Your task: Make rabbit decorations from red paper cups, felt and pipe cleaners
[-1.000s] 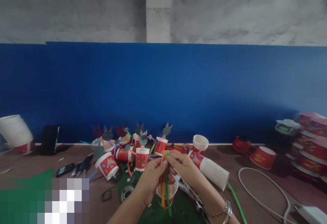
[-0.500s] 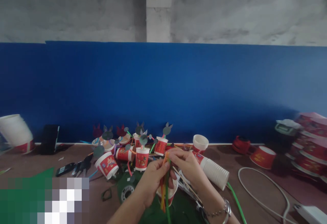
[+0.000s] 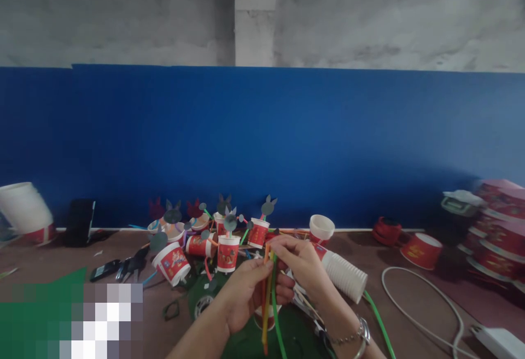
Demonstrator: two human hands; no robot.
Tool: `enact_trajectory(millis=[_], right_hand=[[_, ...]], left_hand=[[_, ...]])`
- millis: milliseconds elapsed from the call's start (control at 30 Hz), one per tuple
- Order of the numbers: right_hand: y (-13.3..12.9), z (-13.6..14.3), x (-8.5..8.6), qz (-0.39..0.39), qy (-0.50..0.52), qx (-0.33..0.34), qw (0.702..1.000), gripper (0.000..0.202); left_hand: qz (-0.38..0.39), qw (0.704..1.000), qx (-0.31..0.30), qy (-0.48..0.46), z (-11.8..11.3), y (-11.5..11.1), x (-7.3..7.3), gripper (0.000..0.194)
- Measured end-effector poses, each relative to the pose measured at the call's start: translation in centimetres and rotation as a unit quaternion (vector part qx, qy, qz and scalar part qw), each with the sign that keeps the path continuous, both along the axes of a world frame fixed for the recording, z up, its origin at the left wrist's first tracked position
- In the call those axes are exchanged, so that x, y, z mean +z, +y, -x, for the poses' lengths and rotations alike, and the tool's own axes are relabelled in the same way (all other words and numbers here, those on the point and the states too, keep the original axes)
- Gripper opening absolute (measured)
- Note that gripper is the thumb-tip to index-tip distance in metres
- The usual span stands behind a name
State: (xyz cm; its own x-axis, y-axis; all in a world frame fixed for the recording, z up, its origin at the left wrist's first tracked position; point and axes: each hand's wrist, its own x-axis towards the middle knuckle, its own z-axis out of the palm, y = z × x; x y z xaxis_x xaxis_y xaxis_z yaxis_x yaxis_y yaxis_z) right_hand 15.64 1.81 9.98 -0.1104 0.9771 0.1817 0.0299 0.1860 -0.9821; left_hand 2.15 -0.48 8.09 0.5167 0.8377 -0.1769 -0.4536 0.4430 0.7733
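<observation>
Between my two hands hang long thin orange strips and a longer green strip, slightly curved and straw-like; their exact kind is unclear. My left hand pinches them between thumb and fingers below their upper ends. My right hand closes on the top of the bunch, its fingertips partly hiding the ends. Behind and below the hands stands a red and white paper cup, mostly covered. It sits on a dark green sheet. Scissors lie partly hidden beside my right wrist.
Several red paper cups with grey animal-head cutouts stand or lie beyond my hands. Stacked cups lie at right, near a white cable. A phone leans by the blue wall. A tape roll is left.
The strips' lower ends have swung: the green one now bows further right, apart from the orange ones. My left hand's fingers have opened out slightly behind them. Both hands stay close together.
</observation>
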Motion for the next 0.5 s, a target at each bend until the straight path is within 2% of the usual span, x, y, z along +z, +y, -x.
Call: enact_trajectory(millis=[167, 333, 433, 500], right_hand=[[0.0, -0.3, 0.1, 0.030, 0.040, 0.016, 0.999, 0.030], [0.0, -0.9, 0.6, 0.024, 0.065, 0.029, 0.997, 0.030], [0.0, -1.2, 0.4, 0.048, 0.078, 0.045, 0.995, 0.030], [0.1, -1.2, 0.2, 0.083, 0.096, 0.050, 0.991, 0.030]], left_hand=[[0.002, 0.999, 0.035, 0.003, 0.4, 0.6, -0.3, 0.027], [-0.033, 0.977, 0.206, 0.032, 1.5, 1.8, -0.3, 0.033], [-0.028, 0.956, 0.290, -0.024, 2.0, 2.3, -0.1, 0.035], [-0.033, 0.936, 0.344, -0.065, 2.3, 2.4, 0.2, 0.029]])
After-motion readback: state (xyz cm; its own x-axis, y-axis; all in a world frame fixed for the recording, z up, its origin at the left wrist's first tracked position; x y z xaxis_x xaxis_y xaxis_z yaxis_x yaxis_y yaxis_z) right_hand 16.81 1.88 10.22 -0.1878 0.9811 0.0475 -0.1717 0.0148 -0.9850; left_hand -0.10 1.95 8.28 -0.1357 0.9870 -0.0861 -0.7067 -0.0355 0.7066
